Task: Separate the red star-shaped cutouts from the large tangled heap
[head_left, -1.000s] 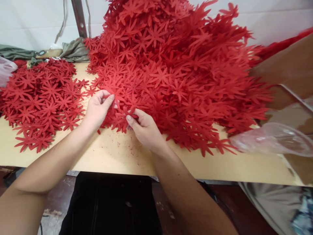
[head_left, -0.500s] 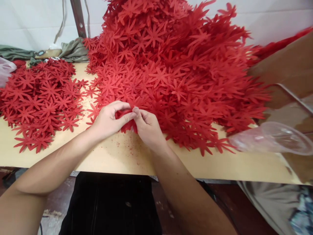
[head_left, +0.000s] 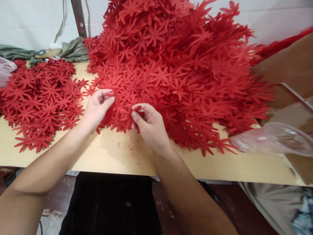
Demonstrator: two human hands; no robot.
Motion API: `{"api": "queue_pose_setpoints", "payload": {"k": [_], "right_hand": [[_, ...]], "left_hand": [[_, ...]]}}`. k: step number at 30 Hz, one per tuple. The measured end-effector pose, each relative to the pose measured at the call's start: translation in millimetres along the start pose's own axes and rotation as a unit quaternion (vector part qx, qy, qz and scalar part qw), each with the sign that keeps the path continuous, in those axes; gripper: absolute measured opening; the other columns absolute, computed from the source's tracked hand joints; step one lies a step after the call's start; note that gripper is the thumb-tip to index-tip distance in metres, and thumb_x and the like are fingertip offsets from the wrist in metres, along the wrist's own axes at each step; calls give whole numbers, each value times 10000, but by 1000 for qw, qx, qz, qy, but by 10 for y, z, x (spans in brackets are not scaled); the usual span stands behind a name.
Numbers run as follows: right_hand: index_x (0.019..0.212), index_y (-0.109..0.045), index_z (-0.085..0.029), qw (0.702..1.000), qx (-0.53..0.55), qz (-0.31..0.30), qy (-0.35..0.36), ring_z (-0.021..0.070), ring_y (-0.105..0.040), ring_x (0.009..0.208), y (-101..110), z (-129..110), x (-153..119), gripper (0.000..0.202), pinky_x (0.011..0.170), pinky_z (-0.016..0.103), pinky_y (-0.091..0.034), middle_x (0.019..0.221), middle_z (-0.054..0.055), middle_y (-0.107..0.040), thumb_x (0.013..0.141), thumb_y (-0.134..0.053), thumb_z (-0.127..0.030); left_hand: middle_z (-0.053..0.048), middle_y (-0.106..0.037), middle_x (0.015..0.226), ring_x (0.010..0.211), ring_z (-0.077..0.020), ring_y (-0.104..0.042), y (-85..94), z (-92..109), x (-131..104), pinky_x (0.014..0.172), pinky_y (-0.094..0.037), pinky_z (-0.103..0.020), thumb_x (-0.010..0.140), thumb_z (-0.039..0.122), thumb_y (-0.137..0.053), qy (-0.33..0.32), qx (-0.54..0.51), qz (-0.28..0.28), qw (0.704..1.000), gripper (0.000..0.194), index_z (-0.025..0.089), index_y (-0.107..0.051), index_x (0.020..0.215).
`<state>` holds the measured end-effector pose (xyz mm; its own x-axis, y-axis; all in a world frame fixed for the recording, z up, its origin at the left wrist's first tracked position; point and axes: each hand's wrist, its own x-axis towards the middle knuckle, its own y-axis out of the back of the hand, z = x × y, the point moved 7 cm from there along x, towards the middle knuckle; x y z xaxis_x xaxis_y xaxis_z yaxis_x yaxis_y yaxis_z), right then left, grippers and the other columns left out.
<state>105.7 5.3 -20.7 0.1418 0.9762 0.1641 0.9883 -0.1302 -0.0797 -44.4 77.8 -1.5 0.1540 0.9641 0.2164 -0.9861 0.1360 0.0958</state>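
Both forearms are bare to the elbow, sleeveless and without rings, above dark black clothing.

Even, bright light is falling across the frame; no hard shadows are showing on the table [head_left: 117,153]. Centre is reading sharp. Right edge is stretching and blurring: the clear plastic bag [head_left: 274,138] at lower right is smearing, catching soft glare. White wall [head_left: 31,23] at upper left is approaching overexposure.
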Motion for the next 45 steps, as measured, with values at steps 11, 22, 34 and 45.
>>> {"api": "queue_pose_setpoints", "payload": {"k": [11,22,34,45], "right_hand": [[550,-428,-190,992,-97,85,6,62,-356,503,137,-82,-27,524,483,239,-313,513,-45,-398,756,-570,-650],[777,-526,-182,996,-46,-65,28,61,-426,589,-119,-31,-47,221,574,231,-397,668,-40,-462,822,-592,-388],[683,-495,-191,995,-89,51,3,52,-387,468,78,-35,-22,295,478,225,-355,552,-48,-492,806,-622,-425],[638,-426,-204,997,-62,10,40,63,-352,519,5,-79,-19,444,511,234,-355,568,-59,-364,818,-530,-597]], "left_hand": [[-74,-683,981,939,-157,-623,-317,360,-291,914,-476,-307,817,424,-613,-132,146,-117,973,313,155,-670,966],[21,-599,657,627,-81,-560,-38,102,-33,666,-475,-215,799,270,-645,-12,-41,4,999,157,169,-545,731],[-65,-653,983,930,-147,-610,-182,337,-204,893,-485,-299,805,346,-636,-133,92,-71,984,247,156,-643,963],[-31,-650,845,822,-127,-599,-462,115,-318,854,-487,-299,763,378,-684,-9,-11,-138,990,233,154,-666,820]]}}
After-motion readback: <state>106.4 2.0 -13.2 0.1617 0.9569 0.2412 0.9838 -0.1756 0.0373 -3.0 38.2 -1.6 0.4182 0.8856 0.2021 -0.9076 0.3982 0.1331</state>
